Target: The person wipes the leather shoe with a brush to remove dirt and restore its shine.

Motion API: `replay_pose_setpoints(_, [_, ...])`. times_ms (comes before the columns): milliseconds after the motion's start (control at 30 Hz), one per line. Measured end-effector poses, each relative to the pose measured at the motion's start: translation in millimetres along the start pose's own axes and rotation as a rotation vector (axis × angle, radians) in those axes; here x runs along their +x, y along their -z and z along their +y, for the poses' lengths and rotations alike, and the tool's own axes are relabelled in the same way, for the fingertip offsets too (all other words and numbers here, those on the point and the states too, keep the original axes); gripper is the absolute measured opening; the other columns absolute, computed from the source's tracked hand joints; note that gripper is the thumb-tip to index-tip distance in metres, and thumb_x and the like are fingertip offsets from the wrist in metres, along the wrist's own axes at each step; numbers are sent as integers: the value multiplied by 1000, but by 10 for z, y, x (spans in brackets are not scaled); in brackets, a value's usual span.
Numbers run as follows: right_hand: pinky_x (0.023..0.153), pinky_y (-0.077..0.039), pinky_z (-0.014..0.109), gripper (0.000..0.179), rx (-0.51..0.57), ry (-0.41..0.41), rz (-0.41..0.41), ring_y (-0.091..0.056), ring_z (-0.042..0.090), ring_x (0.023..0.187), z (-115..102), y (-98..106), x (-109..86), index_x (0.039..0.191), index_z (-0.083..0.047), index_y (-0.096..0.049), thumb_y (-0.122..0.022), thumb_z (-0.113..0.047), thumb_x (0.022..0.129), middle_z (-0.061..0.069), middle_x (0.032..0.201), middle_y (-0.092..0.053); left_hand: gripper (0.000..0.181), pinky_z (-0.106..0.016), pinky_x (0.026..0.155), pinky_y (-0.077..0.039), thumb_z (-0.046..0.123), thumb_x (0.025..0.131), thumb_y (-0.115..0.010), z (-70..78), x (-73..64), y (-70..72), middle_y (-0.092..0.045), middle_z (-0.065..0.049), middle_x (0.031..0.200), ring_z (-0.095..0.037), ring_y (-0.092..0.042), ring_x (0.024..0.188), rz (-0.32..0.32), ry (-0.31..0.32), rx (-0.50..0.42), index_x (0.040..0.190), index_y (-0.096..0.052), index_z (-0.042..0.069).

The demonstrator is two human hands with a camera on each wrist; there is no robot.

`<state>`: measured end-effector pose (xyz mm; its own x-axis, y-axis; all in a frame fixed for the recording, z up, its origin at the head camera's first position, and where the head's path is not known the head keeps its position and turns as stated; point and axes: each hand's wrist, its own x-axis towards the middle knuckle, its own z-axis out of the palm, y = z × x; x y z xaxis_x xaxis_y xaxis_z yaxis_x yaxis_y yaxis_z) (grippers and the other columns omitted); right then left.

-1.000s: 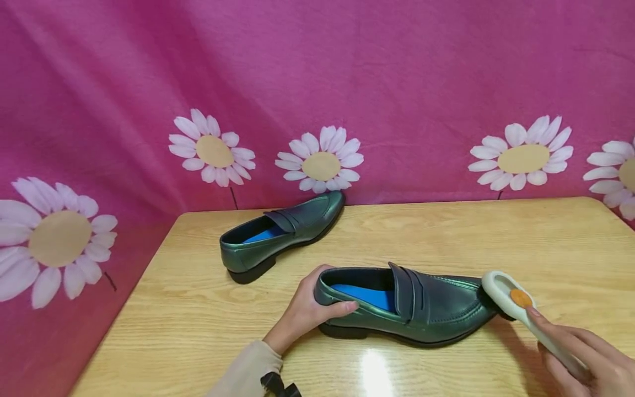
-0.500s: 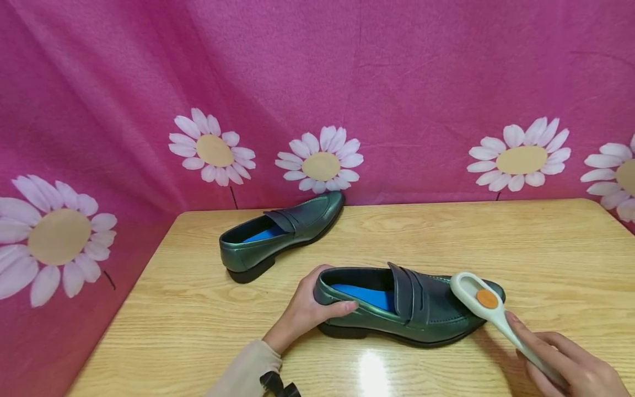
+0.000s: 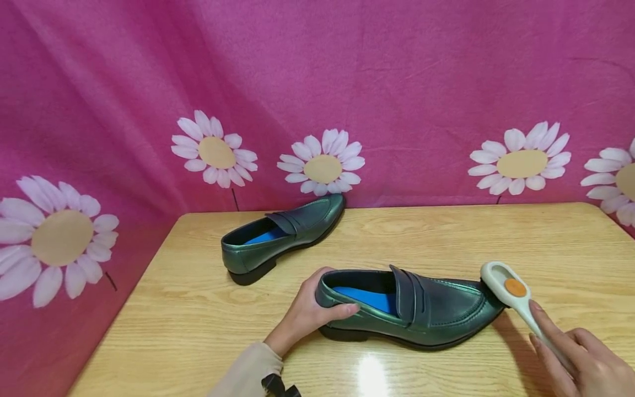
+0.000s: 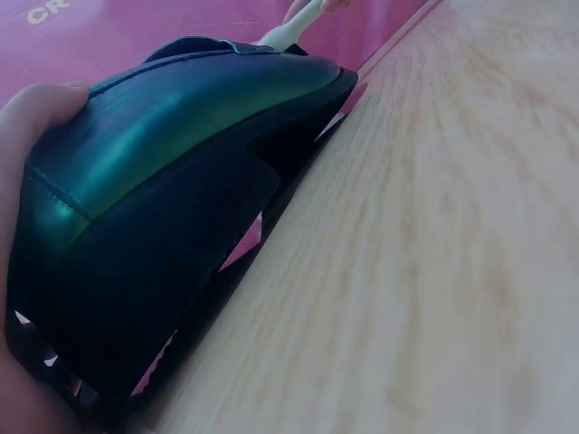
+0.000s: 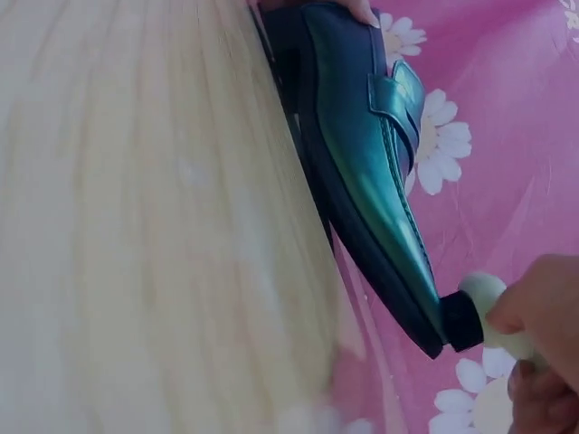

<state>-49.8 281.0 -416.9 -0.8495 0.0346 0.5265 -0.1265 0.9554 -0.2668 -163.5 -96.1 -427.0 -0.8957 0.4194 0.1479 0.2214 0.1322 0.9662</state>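
Observation:
A dark green loafer with a blue insole lies sideways near the front of the table, toe to the right. My left hand grips its heel, thumb over the near side of the collar. In my right hand is the handle of a pale shoe brush with an orange oval on its back. Its dark head touches the toe of the loafer, as the right wrist view shows. The left wrist view has the loafer's heel end close up, with the thumb along its edge.
The matching loafer stands farther back on the wooden table, its toe close to the pink flowered cloth hung behind. The cloth also covers the left side.
My right hand first drew the brush left from the toe onto the upper, then brought it back right to the toe. My left hand keeps its grip on the heel.

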Motion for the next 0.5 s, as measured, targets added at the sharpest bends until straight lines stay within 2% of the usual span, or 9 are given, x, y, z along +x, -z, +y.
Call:
replay_pose_setpoints(33, [41,-22,18,55,2,-2,-3,-25,-2,51,-7,-1,-4,143,-23,-46,-65,-22,92,-2,64,-40,61,-33,92,-47,43,77,-78,1,1,-1,-61,0,114,-18,-56,103,-2,0,-2,125,-54,12])
replay_pose_setpoints(167, [42,-20,15,56,40,79,-19,-22,-5,51,-91,-25,-49,141,-24,-49,-70,-22,89,-7,65,-36,60,-34,92,-47,41,78,-78,-1,6,-2,-61,-1,114,-19,-56,102,-5,-4,-14,124,-54,11])
replay_pose_setpoints(267, [43,-20,13,61,56,134,-44,-22,-6,52,-176,-48,-79,138,-23,-53,-77,-23,82,-11,66,-33,59,-33,91,-47,41,77,-78,-3,1,-2,-61,-2,113,-19,-55,102,-5,-7,-16,123,-54,12])
replay_pose_setpoints(367, [43,-21,12,65,68,131,-43,-23,-6,52,-228,-47,-89,136,-23,-56,-81,-20,76,-12,66,-34,59,-33,91,-47,41,77,-78,-5,-4,-6,-60,-2,114,-20,-55,103,-6,-8,-19,123,-55,12])
replay_pose_setpoints(500, [42,-21,12,60,71,97,16,-24,-6,51,-193,-11,-59,138,-23,-54,-75,-18,82,-8,65,-40,59,-33,91,-47,41,77,-78,-3,-2,-16,-61,-2,114,-19,-55,103,0,-6,-17,123,-55,12])
